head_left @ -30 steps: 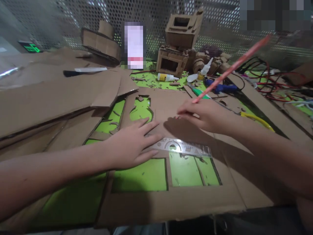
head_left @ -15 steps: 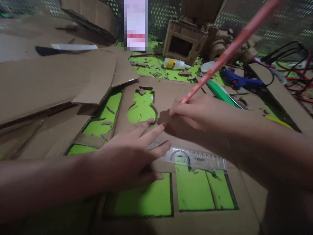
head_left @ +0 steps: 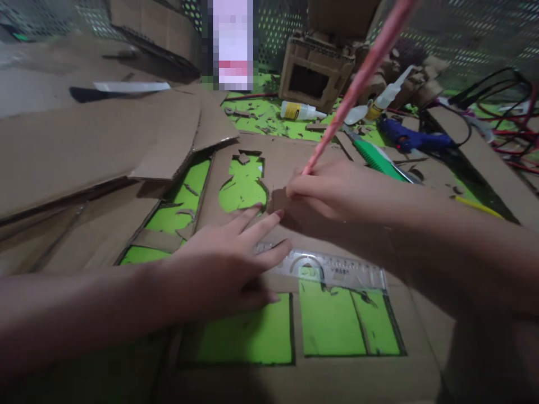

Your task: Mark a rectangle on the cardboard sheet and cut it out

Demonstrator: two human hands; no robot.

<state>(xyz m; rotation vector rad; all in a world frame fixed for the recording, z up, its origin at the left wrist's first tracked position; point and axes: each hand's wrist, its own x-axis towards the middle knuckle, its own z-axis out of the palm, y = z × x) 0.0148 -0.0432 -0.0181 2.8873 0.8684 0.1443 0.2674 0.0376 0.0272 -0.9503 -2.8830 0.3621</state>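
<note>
My right hand (head_left: pixel 324 188) is closed around a long pink pencil (head_left: pixel 349 92), its lower end hidden by the fingers, low over the cardboard sheet (head_left: pixel 290 151). To its left, my left hand (head_left: pixel 236 252) lies with fingers spread on the same sheet, just below a bulb-shaped cutout (head_left: pixel 244 188) that shows green beneath. A clear plastic ruler (head_left: pixel 345 270) with a protractor arc lies on the sheet, its left end partly under the fingers of my left hand. Rectangular cutouts are nearer to me.
Stacked cardboard (head_left: pixel 96 134) fills the left, with a dark-handled knife (head_left: pixel 120 90) on it. Behind are glue bottles (head_left: pixel 300 110), a cardboard box (head_left: pixel 314 73) and scraps. At right lie a green cutter (head_left: pixel 379 157), a blue glue gun (head_left: pixel 415 137) and red and black cables (head_left: pixel 511 123).
The pencil's upper end has swung left and more upright, and my right hand has shifted slightly left. A second glue bottle behind it has come into view. My left hand stays nearly still.
</note>
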